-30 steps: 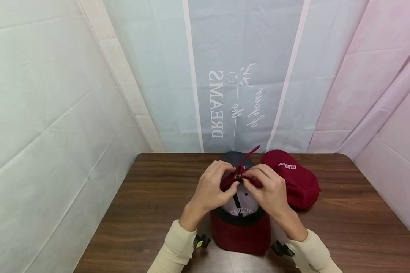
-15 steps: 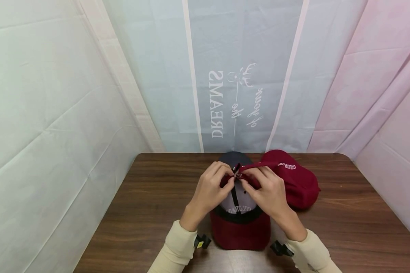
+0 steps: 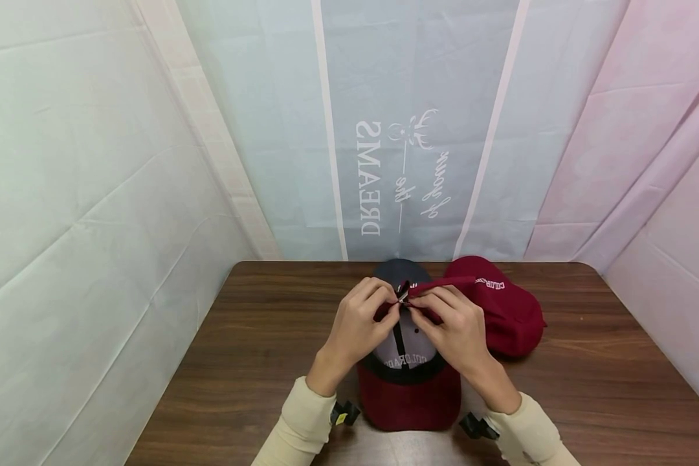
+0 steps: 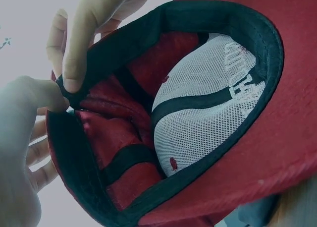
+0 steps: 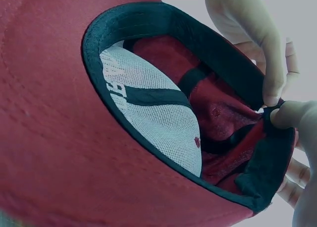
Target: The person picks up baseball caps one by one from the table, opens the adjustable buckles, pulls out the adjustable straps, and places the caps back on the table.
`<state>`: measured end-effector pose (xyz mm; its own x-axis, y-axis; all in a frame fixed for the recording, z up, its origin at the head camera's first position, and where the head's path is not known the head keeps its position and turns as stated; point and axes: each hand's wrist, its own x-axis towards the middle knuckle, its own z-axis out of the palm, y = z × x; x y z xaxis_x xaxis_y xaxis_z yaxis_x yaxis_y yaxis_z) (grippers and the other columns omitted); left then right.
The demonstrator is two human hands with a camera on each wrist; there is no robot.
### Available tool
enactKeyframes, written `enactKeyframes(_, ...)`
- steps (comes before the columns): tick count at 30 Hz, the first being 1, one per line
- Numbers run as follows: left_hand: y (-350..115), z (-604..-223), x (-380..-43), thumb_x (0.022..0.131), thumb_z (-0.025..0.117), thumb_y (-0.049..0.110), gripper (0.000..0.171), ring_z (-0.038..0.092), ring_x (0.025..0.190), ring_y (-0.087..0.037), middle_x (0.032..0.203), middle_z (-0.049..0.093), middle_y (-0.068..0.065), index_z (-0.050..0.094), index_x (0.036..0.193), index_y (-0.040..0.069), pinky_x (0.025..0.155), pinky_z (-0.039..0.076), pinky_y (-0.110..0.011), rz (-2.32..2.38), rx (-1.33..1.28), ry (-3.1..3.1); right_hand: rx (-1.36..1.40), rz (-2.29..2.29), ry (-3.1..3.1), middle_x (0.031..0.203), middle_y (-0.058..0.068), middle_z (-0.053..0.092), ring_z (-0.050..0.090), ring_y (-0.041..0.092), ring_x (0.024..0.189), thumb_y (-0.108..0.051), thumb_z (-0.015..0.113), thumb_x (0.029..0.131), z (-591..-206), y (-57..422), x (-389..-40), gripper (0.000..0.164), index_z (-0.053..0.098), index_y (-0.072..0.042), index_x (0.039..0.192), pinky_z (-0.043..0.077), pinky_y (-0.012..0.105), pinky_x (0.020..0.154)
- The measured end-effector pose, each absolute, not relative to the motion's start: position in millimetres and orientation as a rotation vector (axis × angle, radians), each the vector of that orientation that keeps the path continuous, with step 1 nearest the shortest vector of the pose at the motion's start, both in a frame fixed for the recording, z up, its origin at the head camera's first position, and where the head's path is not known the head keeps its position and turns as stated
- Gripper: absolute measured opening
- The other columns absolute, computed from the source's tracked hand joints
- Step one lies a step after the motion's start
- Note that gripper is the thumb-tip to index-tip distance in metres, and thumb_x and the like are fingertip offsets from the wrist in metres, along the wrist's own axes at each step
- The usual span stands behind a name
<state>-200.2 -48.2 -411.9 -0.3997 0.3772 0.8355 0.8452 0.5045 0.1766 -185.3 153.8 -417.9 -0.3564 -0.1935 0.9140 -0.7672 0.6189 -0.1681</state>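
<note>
A dark red baseball cap [image 3: 410, 402] is held inside up, its brim toward the person. The black sweatband [image 4: 271, 83], white mesh backing and reversed lettering show inside. At its back opening is a strap [image 3: 451, 283] with a small metal buckle [image 3: 404, 297]. My left hand [image 3: 356, 323] pinches the left side of this closure between thumb and fingers. Opposite it, my right hand [image 3: 457, 327] pinches the right side, close by the buckle. Both thumbs press on the sweatband in the wrist views. The strap's loose end extends right, above the right hand's fingers.
Another dark red cap [image 3: 514, 317] with white lettering lies just right of the hands. Behind them is a dark navy cap [image 3: 397, 268], partly covered. The brown wooden table [image 3: 256, 349] meets a hanging pale blue cloth [image 3: 268, 162] at its far edge.
The strap's loose end stood up and away from the person; it has swung down to the right. The hands stay at the closure with only small finger shifts.
</note>
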Motion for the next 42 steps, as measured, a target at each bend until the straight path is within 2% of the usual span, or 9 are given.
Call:
enactKeyframes(22, -52, -412, -202, 0.086, 0.077, 0.002, 0.014, 0.063, 0.083, -0.015, 0.097, 0.070, -0.002, 0.067, 0.086, 0.011, 0.071, 0.053, -0.025, -0.807, -1.012, -1.963, 0.762, 0.748, -1.870, 0.090, 0.001, 0.079, 0.071, 0.023, 0.080, -0.006, 0.084, 0.077, -418, 154, -185, 0.019, 0.083, -0.016, 0.093, 0.056, 0.038, 0.061)
enactKeyframes(35, -55, -413, -204, 0.084, 0.075, -0.001, 0.015, 0.060, 0.080, -0.014, 0.094, 0.068, -0.002, 0.065, 0.083, 0.012, 0.068, 0.050, -0.024, -0.825, -1.008, -1.950, 0.757, 0.752, -1.886, 0.093, 0.001, 0.078, 0.071, 0.019, 0.082, -0.008, 0.082, 0.083, -417, 155, -186, 0.013, 0.083, -0.015, 0.093, 0.053, 0.033, 0.062)
enactKeyframes(42, -59, -416, -205, 0.082, 0.072, -0.002, 0.017, 0.059, 0.078, -0.014, 0.091, 0.067, -0.001, 0.063, 0.081, 0.012, 0.067, 0.049, -0.025, -0.827, -0.995, -1.941, 0.731, 0.775, -1.888, 0.092, 0.001, 0.077, 0.072, 0.019, 0.082, -0.005, 0.085, 0.080, -416, 158, -185, 0.015, 0.082, -0.014, 0.092, 0.054, 0.033, 0.064)
